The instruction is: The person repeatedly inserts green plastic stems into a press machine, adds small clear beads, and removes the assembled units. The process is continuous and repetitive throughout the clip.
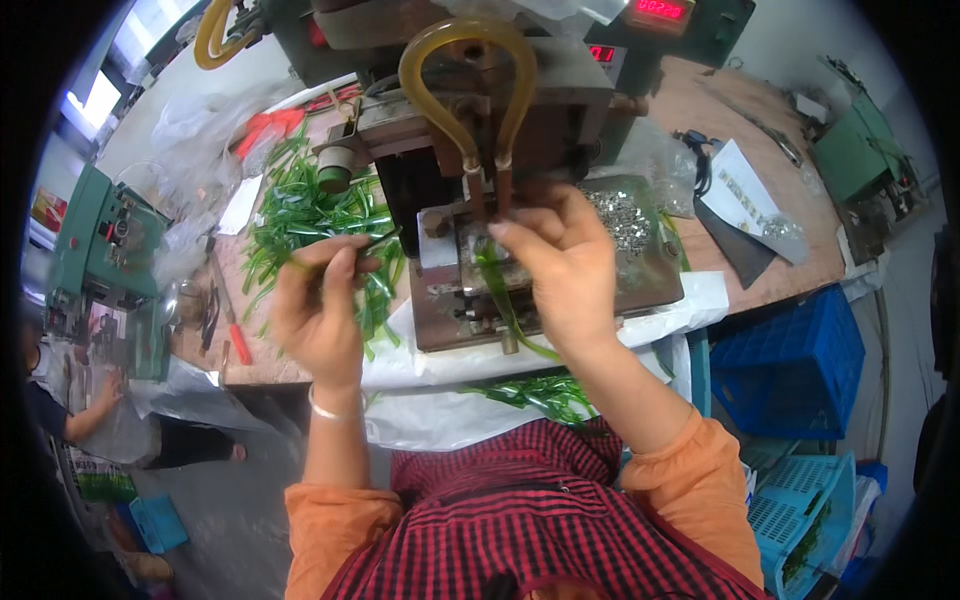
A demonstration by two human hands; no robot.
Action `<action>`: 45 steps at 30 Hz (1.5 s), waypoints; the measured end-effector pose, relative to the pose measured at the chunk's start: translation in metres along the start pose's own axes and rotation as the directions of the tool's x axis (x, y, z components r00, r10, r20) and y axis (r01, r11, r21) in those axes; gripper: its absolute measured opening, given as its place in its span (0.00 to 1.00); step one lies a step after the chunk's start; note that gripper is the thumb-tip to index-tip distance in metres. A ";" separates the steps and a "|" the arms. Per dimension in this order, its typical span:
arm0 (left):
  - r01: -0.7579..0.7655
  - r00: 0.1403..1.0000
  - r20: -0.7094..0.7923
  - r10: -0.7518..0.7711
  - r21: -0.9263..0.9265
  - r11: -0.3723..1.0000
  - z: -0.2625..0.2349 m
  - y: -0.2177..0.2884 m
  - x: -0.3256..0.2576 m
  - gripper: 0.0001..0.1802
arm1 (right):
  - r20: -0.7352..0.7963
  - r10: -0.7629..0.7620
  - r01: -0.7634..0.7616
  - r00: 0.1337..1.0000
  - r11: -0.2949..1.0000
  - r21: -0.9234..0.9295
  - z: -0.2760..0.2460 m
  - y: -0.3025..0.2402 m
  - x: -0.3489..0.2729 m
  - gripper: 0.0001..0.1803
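Both hands (pixel 320 305) (pixel 560 265) pinching green strips (pixel 500 290), press

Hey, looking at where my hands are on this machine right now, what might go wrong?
Your right hand holds a green strip directly under the press head, so fingers might get pinched. The loose green strips beside your left hand may slide off the bench edge.

Green strip's (pixel 497 285) end behind right hand (pixel 560 270)
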State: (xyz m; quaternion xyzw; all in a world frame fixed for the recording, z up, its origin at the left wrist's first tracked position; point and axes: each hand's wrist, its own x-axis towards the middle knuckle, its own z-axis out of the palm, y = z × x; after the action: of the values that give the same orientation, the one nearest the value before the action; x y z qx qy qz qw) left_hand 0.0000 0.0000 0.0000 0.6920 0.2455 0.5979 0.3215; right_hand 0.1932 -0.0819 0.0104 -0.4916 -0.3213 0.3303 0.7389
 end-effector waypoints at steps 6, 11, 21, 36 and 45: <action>-0.534 0.840 0.254 0.479 0.239 0.811 0.011 0.052 -0.008 0.11 | 0.064 -0.076 0.076 0.995 0.997 0.002 0.003 -0.017 -0.028 0.28; -0.752 0.640 0.480 0.601 0.231 0.617 0.058 0.024 -0.010 0.12 | 0.076 -0.257 0.264 0.963 0.858 -0.440 -0.048 -0.012 0.010 0.25; -0.779 0.607 0.461 0.647 0.186 0.599 0.061 0.011 -0.011 0.12 | -0.079 -0.196 0.017 0.977 0.445 -0.895 -0.160 0.027 -0.019 0.08; -0.273 0.848 -0.199 0.491 0.629 0.727 -0.041 0.056 -0.013 0.12 | -0.046 -0.469 0.198 0.882 0.459 -0.866 -0.127 0.048 -0.014 0.09; -0.233 0.960 0.267 -0.088 0.931 0.280 -0.029 -0.180 0.030 0.13 | -0.066 -0.352 0.082 0.934 0.389 -0.917 -0.133 0.046 -0.008 0.08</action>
State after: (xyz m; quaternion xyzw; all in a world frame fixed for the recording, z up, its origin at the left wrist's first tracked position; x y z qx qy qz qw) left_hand -0.0158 0.1473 -0.1105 0.8297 0.4762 0.2468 -0.1548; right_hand 0.2869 -0.1433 -0.0750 -0.8008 -0.4138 -0.0592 0.4288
